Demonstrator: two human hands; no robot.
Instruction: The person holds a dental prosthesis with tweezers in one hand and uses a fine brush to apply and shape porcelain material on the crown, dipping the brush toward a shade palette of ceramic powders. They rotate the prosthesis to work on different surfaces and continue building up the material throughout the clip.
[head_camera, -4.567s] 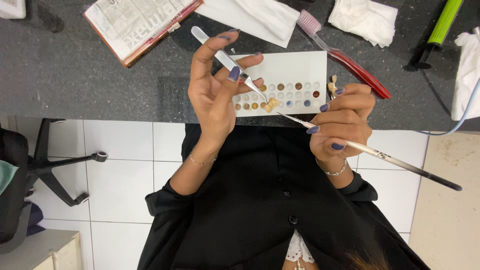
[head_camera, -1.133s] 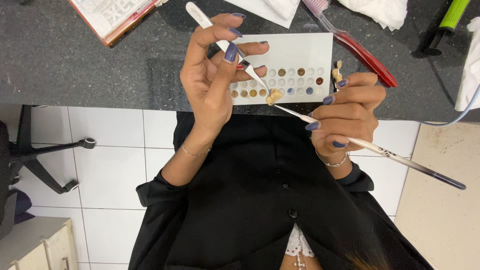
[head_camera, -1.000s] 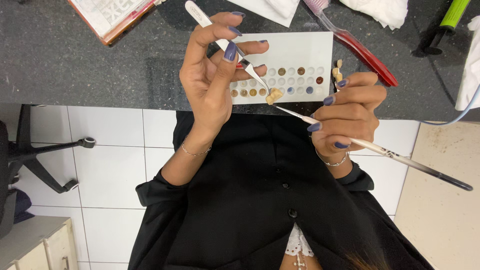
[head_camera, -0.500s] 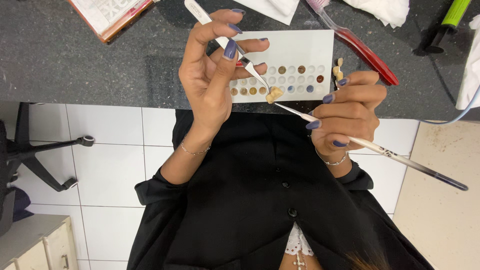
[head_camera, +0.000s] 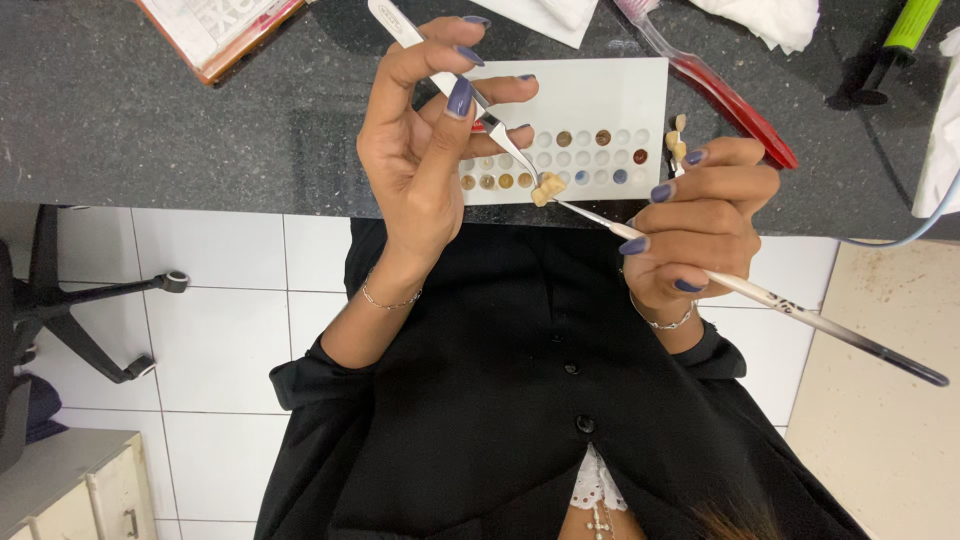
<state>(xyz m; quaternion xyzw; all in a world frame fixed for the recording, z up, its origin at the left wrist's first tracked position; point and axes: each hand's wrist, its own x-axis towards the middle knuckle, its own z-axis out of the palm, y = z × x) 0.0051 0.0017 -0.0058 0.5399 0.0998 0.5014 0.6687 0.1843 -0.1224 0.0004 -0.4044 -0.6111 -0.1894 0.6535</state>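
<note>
Two hands worked above a white palette (head_camera: 600, 95)
A tooth (head_camera: 547, 188) is pinched in tweezers (head_camera: 455, 90) by the left hand (head_camera: 420, 150); a brush (head_camera: 780, 300) is gripped by the right hand (head_camera: 695, 235)

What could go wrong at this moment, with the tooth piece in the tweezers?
1. The tooth piece sits only in the tweezers' tips in the left hand, past the counter edge; a slip likely drops it to the floor.
2. The brush in the right hand touches the piece; a firm push might knock it loose.
3. The palette lies just behind; a hand may smear its wells.
</note>
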